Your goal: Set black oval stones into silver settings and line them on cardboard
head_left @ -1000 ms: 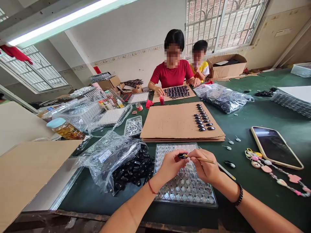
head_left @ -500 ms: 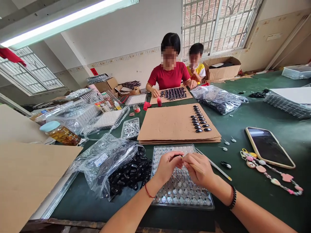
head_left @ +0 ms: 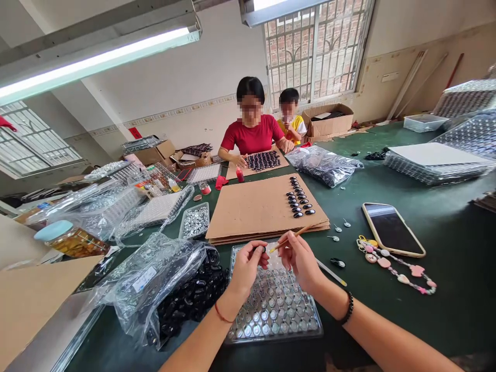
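**Two hands at work over a tray of silver discs on a crowded green counter**

The left hand [head_left: 246, 266] had its grip closed on a small dark oval bead [head_left: 260, 249], pinched between thumb and fingertips just above the clear tray [head_left: 310, 325]. The right hand [head_left: 300, 258] was closed around a thin wooden stick [head_left: 290, 238], whose tip pointed toward the bead, close to it but apart from it. The tray, filled with rows of round silver discs, lay on the green counter [head_left: 426, 310] directly under both hands.

Left of the tray, a clear plastic bag [head_left: 155, 279] spilled glossy black beads. Beyond the tray lay a stack of cardboard sheets [head_left: 251, 212] carrying short rows of dark beads [head_left: 299, 200]. To the right lay a phone [head_left: 391, 227] face up, with a beaded charm strap [head_left: 399, 268] just beside it.

Across the counter sat a person in a red shirt [head_left: 251, 139], hands at another cardboard sheet covered in beads, with a second person close by. Barred windows [head_left: 313, 51] stood behind them, fluorescent tubes [head_left: 96, 59] ran overhead, and cardboard boxes [head_left: 329, 121] lined the wall.
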A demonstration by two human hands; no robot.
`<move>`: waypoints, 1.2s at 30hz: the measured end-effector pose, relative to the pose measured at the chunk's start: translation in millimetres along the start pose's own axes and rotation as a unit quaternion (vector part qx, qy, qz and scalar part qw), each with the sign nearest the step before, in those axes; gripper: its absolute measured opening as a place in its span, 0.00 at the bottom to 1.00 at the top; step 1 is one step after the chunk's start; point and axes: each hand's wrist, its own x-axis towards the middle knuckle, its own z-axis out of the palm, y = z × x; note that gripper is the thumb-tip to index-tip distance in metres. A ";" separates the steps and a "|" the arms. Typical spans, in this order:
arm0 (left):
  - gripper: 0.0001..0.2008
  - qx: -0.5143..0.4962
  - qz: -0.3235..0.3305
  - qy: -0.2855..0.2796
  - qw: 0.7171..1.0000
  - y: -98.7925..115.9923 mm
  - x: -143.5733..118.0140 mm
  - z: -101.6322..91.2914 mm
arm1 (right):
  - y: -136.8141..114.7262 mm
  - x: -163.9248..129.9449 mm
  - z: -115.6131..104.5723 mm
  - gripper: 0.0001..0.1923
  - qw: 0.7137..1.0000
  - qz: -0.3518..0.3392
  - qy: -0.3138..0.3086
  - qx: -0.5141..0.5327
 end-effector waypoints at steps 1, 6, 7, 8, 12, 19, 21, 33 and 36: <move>0.13 0.025 0.007 -0.008 1.000 2.0 10.5 -0.3 | -1.7 0.9 0.2 0.19 0.999 0.009 0.013 0.036; 0.13 0.147 0.036 -0.009 0.988 12.0 105.1 19.2 | -7.8 0.7 -0.7 0.20 0.998 -0.001 0.025 0.054; 0.11 0.164 0.042 -0.004 0.986 13.1 127.8 27.2 | -9.5 1.1 -1.1 0.20 0.998 0.000 0.024 0.053; 0.09 0.183 0.047 0.000 0.982 13.6 149.5 35.9 | -11.6 2.0 -1.6 0.20 0.998 0.002 0.024 0.056; 0.06 0.258 0.077 0.020 0.963 10.9 216.4 71.2 | -22.6 10.1 -6.3 0.20 0.995 -0.012 0.047 0.084; 0.11 0.358 0.047 0.035 0.932 0.4 260.2 102.5 | -26.2 21.5 -12.1 0.23 0.993 -0.029 0.073 0.094; 0.12 0.375 0.037 0.039 0.926 -0.3 262.7 104.2 | -24.3 21.4 -11.3 0.23 0.993 -0.023 0.070 0.093; 0.11 0.358 0.079 0.078 0.927 15.2 238.5 107.2 | -20.8 21.2 -11.0 0.21 0.994 -0.028 0.072 0.080; 0.11 0.317 0.111 0.099 0.937 25.9 218.6 91.8 | -24.6 21.6 -14.4 0.20 0.994 -0.052 0.078 0.050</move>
